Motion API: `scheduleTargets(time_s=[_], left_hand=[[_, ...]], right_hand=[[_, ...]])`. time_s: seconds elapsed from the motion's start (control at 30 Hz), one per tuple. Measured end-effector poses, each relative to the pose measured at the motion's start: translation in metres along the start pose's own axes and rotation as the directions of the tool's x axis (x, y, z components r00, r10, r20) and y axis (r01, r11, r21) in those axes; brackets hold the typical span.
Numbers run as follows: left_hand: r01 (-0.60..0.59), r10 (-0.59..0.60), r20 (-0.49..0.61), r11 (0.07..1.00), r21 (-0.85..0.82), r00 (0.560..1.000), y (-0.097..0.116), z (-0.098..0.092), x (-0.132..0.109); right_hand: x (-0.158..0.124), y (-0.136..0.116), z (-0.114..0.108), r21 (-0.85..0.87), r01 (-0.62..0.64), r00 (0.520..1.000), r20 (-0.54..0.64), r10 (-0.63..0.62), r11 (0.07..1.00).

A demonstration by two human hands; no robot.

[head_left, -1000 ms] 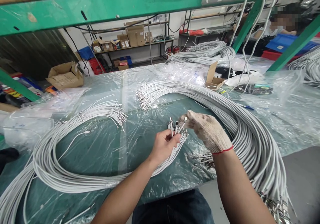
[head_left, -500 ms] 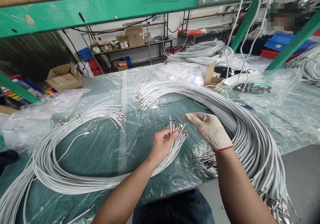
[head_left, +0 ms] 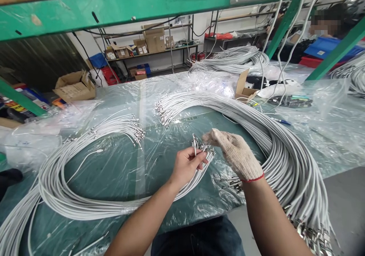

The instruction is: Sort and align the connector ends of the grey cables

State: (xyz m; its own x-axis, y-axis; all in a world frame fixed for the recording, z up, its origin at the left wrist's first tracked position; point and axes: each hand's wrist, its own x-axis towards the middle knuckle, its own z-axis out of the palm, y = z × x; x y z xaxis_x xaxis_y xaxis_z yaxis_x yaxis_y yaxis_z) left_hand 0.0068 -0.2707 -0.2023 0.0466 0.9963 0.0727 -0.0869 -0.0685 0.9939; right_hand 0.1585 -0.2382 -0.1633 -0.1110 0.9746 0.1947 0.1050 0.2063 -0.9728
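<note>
My bare left hand [head_left: 186, 165] is closed around the end of a bundle of white cables [head_left: 94, 209], with their metal connectors [head_left: 203, 146] poking up past my thumb and fingers. The bundle loops away to the left over the plastic sheet. Just right of those connectors is my right hand [head_left: 235, 151], in a knitted glove with a red cuff. Its fingertips are pinched together beside the connector tips; what they hold, if anything, cannot be made out. A thicker bundle of white cables [head_left: 273, 145] curves behind and to the right of the glove.
Clear plastic sheet [head_left: 168, 180] covers the green table. A small open carton [head_left: 243, 92] stands behind the thick bundle, near a blue pen [head_left: 282, 121]. A green beam [head_left: 128, 12] crosses overhead, with white cords [head_left: 281, 39] hanging from it. Another person [head_left: 325, 27] is at the far right.
My gloved right hand has moved slightly left, from pinching one cable's end at the bundle's right side to the connector tips. My left hand keeps its grip in nearly the same place.
</note>
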Motion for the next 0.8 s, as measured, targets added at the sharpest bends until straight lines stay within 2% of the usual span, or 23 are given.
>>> scheduleTargets(time_s=[0.37,0.5,0.57,0.63,0.7,0.77,0.8], left_hand=[[-0.032,0.037,-0.037,0.992,0.124,0.999,0.003,0.002,-0.001],[-0.049,0.05,0.0,0.986,0.161,0.999,0.0,0.0,0.0],[-0.103,0.099,0.031,0.973,0.206,0.995,-0.002,-0.002,0.002],[-0.192,0.188,0.039,0.944,0.269,0.981,-0.003,-0.004,0.004],[-0.249,0.248,0.045,0.917,0.312,0.968,-0.003,-0.005,0.005],[-0.248,0.242,0.06,0.915,0.319,0.968,-0.002,-0.005,0.004],[-0.229,0.219,0.069,0.921,0.315,0.973,-0.002,-0.004,0.003]], right_hand=[[0.001,0.003,0.0,-0.193,-0.045,0.999,-0.006,0.045,0.98],[0.003,0.006,-0.001,-0.136,-0.052,0.998,0.018,0.055,0.989],[0.005,0.006,-0.005,-0.196,-0.028,1.0,0.008,0.03,0.98],[0.006,0.007,-0.009,-0.37,-0.009,1.0,-0.017,0.003,0.929],[0.009,0.007,-0.013,-0.598,-0.035,0.998,-0.059,0.0,0.801],[0.01,0.008,-0.016,-0.739,-0.086,0.993,-0.122,-0.007,0.668],[0.01,0.009,-0.016,-0.751,-0.097,0.989,-0.146,-0.022,0.653]])
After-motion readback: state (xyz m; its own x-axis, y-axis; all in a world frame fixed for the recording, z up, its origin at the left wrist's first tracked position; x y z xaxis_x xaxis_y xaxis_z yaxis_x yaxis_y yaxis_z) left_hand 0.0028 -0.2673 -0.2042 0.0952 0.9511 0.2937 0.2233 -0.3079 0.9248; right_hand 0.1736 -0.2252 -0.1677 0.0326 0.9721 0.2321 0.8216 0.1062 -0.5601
